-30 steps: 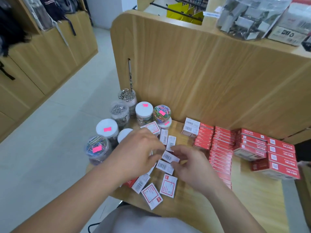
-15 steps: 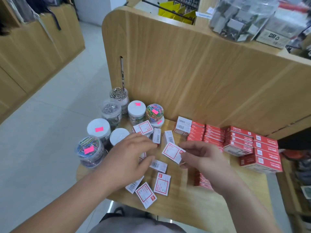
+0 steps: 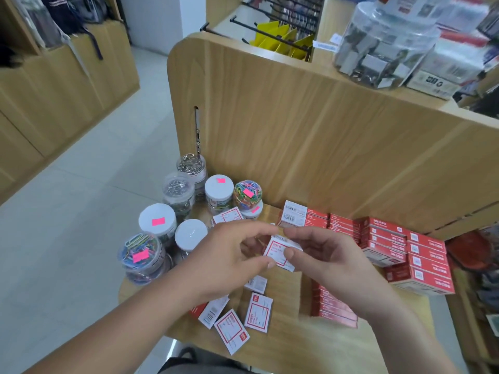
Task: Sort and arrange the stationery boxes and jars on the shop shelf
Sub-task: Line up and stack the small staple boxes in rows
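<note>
A small white box with a red border (image 3: 278, 248) is held above the wooden shelf (image 3: 286, 349). My right hand (image 3: 332, 263) pinches it with the thumb on its face. My left hand (image 3: 226, 260) closes on its left edge with thumb and fingers. Several more small white boxes (image 3: 258, 313) lie loose on the shelf below my hands. Jars of paper clips (image 3: 218, 188) with white lids and pink stickers stand in a cluster at the left end. Red boxes (image 3: 383, 236) are stacked at the right, and a flat row of red boxes (image 3: 332, 311) lies under my right wrist.
A tall wooden back panel (image 3: 297, 125) rises behind the shelf. On the shelf above stands a big clear jar of binder clips (image 3: 383, 49) beside cartons. The shelf's rounded left end drops to the tiled floor (image 3: 67, 211). Wooden cabinets line the far left.
My right hand picked a small white box from the loose pile and lifted it. My left hand came up from the pile and met it at the box.
</note>
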`<action>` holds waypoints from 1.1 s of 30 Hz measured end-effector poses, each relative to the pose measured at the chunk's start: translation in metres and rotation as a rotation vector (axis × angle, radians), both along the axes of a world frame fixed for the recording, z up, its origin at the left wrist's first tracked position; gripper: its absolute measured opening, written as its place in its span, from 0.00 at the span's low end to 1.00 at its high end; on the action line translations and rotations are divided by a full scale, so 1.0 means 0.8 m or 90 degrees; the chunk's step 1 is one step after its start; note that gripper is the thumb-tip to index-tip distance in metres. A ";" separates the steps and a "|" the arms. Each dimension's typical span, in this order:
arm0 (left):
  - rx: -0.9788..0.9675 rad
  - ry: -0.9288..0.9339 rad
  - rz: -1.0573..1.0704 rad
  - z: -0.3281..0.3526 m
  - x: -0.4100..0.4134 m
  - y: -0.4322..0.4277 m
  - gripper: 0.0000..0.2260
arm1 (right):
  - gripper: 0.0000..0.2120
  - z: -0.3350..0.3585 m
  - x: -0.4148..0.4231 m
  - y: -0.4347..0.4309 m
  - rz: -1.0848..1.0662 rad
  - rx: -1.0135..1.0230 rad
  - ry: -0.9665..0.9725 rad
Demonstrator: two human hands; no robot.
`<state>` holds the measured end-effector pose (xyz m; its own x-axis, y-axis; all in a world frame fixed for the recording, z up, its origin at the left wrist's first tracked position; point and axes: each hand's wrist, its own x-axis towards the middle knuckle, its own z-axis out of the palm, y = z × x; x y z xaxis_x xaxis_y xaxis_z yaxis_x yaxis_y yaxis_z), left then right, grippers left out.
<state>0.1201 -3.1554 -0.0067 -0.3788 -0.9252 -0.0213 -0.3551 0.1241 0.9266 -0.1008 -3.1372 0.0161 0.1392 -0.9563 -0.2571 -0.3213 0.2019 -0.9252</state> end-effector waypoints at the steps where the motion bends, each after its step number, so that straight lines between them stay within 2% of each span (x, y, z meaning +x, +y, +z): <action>1: 0.008 -0.003 -0.009 0.000 -0.003 -0.005 0.22 | 0.11 0.001 -0.003 -0.006 0.039 -0.028 0.075; 3: -0.001 -0.023 -0.023 -0.003 -0.010 -0.016 0.22 | 0.10 0.002 -0.010 -0.019 0.100 -0.080 0.221; 5: -0.098 -0.104 -0.013 -0.013 -0.015 -0.031 0.13 | 0.08 0.000 -0.020 -0.034 0.063 -0.104 0.281; 6: -0.175 -0.186 -0.015 -0.020 -0.017 -0.038 0.09 | 0.07 -0.002 -0.025 -0.040 0.024 -0.108 0.285; 9: -0.347 -0.396 -0.096 -0.037 -0.028 -0.059 0.07 | 0.08 -0.015 -0.037 -0.056 -0.050 -0.075 0.225; 12: -0.406 -0.521 -0.154 -0.052 -0.044 -0.071 0.10 | 0.06 -0.026 -0.039 -0.066 -0.090 -0.029 0.148; 15: -0.410 -0.589 -0.162 -0.066 -0.047 -0.081 0.13 | 0.02 -0.030 -0.043 -0.076 -0.109 -0.049 0.153; 17: -0.422 -0.595 -0.163 -0.070 -0.046 -0.086 0.12 | 0.02 -0.029 -0.046 -0.079 -0.091 -0.074 0.184; 20: -0.445 -0.523 -0.170 -0.065 -0.049 -0.086 0.11 | 0.07 -0.030 -0.044 -0.083 -0.057 -0.114 0.276; 22: -0.414 -0.477 -0.182 -0.056 -0.047 -0.080 0.17 | 0.09 -0.033 -0.042 -0.084 -0.048 -0.123 0.301; 24: -0.419 -0.428 -0.136 -0.046 -0.039 -0.069 0.20 | 0.10 -0.037 -0.040 -0.082 -0.035 -0.129 0.321; 27: -0.378 -0.336 -0.062 -0.030 -0.018 -0.058 0.15 | 0.11 -0.043 -0.030 -0.081 0.008 -0.157 0.382; 33: -0.300 -0.287 0.040 -0.019 0.012 -0.043 0.21 | 0.14 -0.084 -0.017 -0.074 0.018 -0.304 0.552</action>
